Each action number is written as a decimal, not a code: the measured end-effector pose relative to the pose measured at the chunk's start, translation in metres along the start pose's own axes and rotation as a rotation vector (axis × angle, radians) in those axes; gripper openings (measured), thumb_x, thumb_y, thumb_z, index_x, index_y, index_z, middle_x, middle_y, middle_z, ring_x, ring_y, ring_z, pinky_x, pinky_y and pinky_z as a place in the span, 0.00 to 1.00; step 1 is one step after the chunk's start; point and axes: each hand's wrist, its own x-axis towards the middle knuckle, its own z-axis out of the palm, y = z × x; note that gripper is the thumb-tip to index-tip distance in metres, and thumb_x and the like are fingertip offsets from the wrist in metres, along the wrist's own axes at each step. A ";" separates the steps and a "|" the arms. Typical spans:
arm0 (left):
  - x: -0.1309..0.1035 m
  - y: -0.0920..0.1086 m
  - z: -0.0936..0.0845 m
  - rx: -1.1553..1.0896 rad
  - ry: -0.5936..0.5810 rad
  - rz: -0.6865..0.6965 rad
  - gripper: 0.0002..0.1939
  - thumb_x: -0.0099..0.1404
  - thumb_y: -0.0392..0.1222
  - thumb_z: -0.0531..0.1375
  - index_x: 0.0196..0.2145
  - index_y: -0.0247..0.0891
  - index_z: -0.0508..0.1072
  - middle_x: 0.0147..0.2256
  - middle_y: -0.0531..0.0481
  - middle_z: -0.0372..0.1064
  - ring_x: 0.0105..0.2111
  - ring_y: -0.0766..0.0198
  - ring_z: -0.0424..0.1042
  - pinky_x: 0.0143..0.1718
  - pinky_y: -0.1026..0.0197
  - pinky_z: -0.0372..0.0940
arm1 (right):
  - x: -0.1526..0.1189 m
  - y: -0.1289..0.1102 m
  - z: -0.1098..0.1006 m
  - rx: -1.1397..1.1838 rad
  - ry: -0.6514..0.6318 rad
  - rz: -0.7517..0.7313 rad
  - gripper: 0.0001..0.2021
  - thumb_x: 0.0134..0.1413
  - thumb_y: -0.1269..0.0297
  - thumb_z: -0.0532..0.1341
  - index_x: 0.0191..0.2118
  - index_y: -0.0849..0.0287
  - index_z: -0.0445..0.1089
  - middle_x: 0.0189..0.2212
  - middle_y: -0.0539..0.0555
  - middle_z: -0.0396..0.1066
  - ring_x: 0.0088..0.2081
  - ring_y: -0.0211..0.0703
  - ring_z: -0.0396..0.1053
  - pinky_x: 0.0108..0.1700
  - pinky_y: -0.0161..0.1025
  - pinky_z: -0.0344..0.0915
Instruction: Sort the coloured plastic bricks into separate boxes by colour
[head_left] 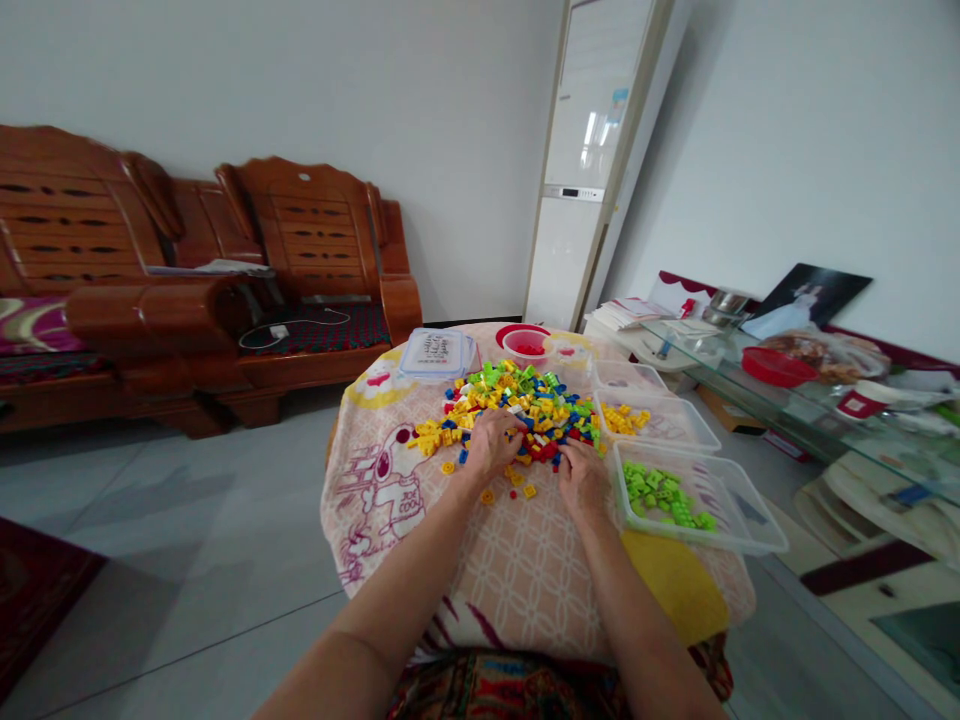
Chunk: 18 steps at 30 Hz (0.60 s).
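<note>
A heap of small toy building bricks (536, 405) in yellow, green, blue, red and white lies on a round cloth-covered table. At the heap's near left edge, my left hand (493, 445) has its fingers curled down among the bricks; whatever is between the fingertips cannot be made out. My right hand (585, 482) is at the near right edge, its fingers bent in against the bricks, with the fingertips partly hidden. Several loose yellow bricks (530, 491) lie on the cloth between my forearms.
Right of the heap stand a clear tub of green bricks (626, 500), a clear tub of yellow bricks (705, 435) and another clear tub (630, 372). Behind are a bowl with red pieces (526, 345) and a lid (435, 352). A glass-topped stand (795, 425) is at right.
</note>
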 end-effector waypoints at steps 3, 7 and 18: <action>-0.005 0.015 0.007 0.036 -0.103 0.051 0.08 0.60 0.42 0.61 0.35 0.41 0.80 0.36 0.46 0.76 0.42 0.56 0.70 0.49 0.53 0.61 | 0.000 0.000 0.000 -0.003 -0.015 -0.002 0.16 0.59 0.71 0.53 0.45 0.59 0.76 0.49 0.58 0.74 0.52 0.47 0.68 0.57 0.43 0.62; -0.009 0.023 0.020 0.178 -0.188 0.077 0.08 0.57 0.44 0.65 0.35 0.40 0.78 0.36 0.43 0.74 0.43 0.52 0.69 0.48 0.51 0.60 | -0.001 0.002 0.002 -0.003 -0.014 -0.001 0.16 0.60 0.71 0.52 0.46 0.60 0.75 0.50 0.59 0.73 0.52 0.47 0.68 0.57 0.44 0.62; -0.007 0.015 0.013 -0.094 -0.030 -0.146 0.09 0.64 0.37 0.57 0.37 0.39 0.78 0.35 0.49 0.77 0.36 0.62 0.73 0.42 0.62 0.63 | 0.000 0.004 0.004 0.011 -0.004 -0.029 0.16 0.60 0.71 0.52 0.46 0.60 0.75 0.49 0.59 0.74 0.51 0.46 0.68 0.57 0.44 0.62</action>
